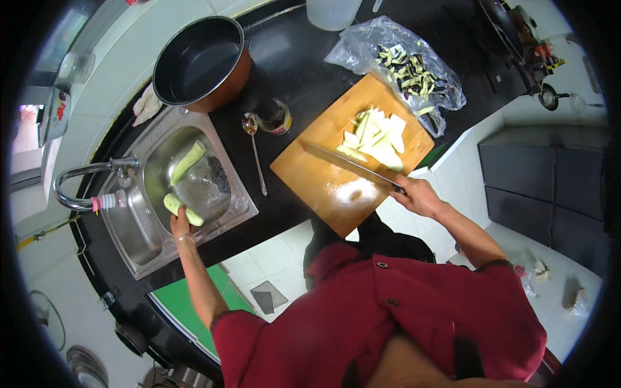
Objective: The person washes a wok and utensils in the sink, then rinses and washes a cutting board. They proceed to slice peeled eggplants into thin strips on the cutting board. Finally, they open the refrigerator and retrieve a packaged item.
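My left hand point(181, 224) grips a peeled pale-green eggplant piece point(183, 209) over the stainless-steel sink point(204, 186). Another peeled eggplant point(187, 162) lies in the same basin. In my right hand point(416, 196) is the handle of a kitchen knife point(351, 166), its blade lying across the wooden cutting board point(305, 186). Beyond the blade, a pile of cut eggplant pieces point(378, 136) rests on the board. A clear plastic bag point(359, 41) with dark and pale peelings point(410, 72) lies at the board's far side.
A deep brown pot point(220, 89) stands behind the sink. A glass jar point(274, 118) and a spoon point(256, 155) sit between sink and board. The curved faucet point(73, 182) arches over the sink's left side. A translucent container point(332, 12) stands at the back.
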A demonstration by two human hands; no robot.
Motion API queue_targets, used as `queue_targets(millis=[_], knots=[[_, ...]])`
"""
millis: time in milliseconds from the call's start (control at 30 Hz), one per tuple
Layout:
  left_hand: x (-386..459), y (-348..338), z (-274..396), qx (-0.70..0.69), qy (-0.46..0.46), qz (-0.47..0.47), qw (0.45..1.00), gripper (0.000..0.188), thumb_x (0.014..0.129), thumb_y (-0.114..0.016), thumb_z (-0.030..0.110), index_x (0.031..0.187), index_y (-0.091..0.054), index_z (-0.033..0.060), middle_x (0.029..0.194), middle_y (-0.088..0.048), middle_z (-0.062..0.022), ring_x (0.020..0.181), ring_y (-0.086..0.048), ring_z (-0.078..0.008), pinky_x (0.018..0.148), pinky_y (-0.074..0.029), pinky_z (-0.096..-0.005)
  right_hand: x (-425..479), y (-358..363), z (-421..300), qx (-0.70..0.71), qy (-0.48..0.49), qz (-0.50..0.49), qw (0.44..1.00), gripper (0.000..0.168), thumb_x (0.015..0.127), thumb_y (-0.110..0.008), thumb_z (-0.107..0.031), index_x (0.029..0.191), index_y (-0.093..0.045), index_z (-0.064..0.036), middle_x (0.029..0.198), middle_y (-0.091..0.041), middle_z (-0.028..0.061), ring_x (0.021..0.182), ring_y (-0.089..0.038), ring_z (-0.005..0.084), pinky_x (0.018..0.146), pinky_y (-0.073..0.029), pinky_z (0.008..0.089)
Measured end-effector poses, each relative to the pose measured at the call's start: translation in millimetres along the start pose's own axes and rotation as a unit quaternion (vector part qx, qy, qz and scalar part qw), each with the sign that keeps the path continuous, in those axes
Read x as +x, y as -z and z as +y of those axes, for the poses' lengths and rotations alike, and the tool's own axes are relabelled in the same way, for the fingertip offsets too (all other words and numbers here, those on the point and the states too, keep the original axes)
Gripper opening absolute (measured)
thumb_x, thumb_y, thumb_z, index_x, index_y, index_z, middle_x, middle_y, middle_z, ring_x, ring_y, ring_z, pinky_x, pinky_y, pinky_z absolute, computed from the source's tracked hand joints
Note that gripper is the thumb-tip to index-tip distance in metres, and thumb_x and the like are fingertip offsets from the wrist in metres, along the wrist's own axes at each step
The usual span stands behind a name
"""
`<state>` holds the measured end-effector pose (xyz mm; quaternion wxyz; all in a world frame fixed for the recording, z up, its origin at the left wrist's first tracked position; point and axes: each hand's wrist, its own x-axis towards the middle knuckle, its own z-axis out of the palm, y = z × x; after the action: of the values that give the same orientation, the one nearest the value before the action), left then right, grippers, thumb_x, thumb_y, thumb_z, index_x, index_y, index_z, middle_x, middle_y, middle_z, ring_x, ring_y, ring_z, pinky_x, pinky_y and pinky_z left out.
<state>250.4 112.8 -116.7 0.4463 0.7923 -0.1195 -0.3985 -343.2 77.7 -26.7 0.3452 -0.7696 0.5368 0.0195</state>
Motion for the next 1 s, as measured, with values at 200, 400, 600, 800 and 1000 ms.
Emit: queue_targets(millis=[200,400,600,800,1000], knots=[[-102.8,-95.6,-1.8,0.046,-0.061,-0.090,0.993,0.026,0.078,-0.067,0.013,0.098,-0.055,0.0016,0.090,-0.060,-0.0057,0.077,-0.056,-0.0137,0.069,-0.046,-0.0279,0.0,9.2,17.0,0.046,-0.069,0.011,0.996,0.025,0.085,-0.056,-0.025,0.097,-0.048,-0.004,0.075,-0.061,0.0185,0.073,-0.060,0.0364,0.063,-0.048,0.0427],[-218.0,-243.9,-7.6,0.015,-0.051,-0.253,0.966,0.036,0.077,-0.067,0.008,0.104,-0.047,-0.0022,0.095,-0.060,-0.0103,0.083,-0.058,-0.0163,0.072,-0.049,-0.0287,0.6,18.9,13.5,0.045,-0.066,-0.003,0.997,0.035,0.086,-0.052,-0.024,0.115,-0.044,-0.006,0.082,-0.062,0.0197,0.078,-0.060,0.0379,0.068,-0.047,0.0444],[-242.3,-321.5,-67.9,0.089,-0.132,-0.209,0.965,0.044,0.074,-0.073,0.022,0.094,-0.041,-0.0004,0.081,-0.057,-0.0116,0.061,-0.056,-0.0115,0.047,-0.047,-0.0246,6.7,8.2,14.4,0.019,0.006,-0.011,1.000,0.034,0.086,-0.052,-0.021,0.112,-0.044,0.000,0.087,-0.059,0.0235,0.081,-0.058,0.0400,0.069,-0.047,0.0465],[-238.2,-314.8,-44.6,0.048,-0.074,-0.189,0.978,0.047,0.068,-0.077,0.028,0.086,-0.043,0.0004,0.079,-0.053,-0.0099,0.069,-0.053,-0.0178,0.060,-0.045,-0.0296,6.0,5.2,20.5,0.011,0.041,-0.019,0.999,0.034,0.086,-0.052,-0.020,0.112,-0.042,-0.001,0.085,-0.058,0.0236,0.079,-0.057,0.0410,0.067,-0.046,0.0473],[-232.3,-318.5,-53.5,-0.011,-0.083,-0.170,0.982,0.050,0.065,-0.080,0.026,0.078,-0.036,0.0045,0.071,-0.045,-0.0038,0.060,-0.044,-0.0133,0.051,-0.040,-0.0269,-18.7,29.8,17.4,0.005,0.073,-0.009,0.997,0.031,0.086,-0.053,-0.019,0.110,-0.043,-0.002,0.083,-0.058,0.0225,0.074,-0.058,0.0399,0.062,-0.047,0.0463]])
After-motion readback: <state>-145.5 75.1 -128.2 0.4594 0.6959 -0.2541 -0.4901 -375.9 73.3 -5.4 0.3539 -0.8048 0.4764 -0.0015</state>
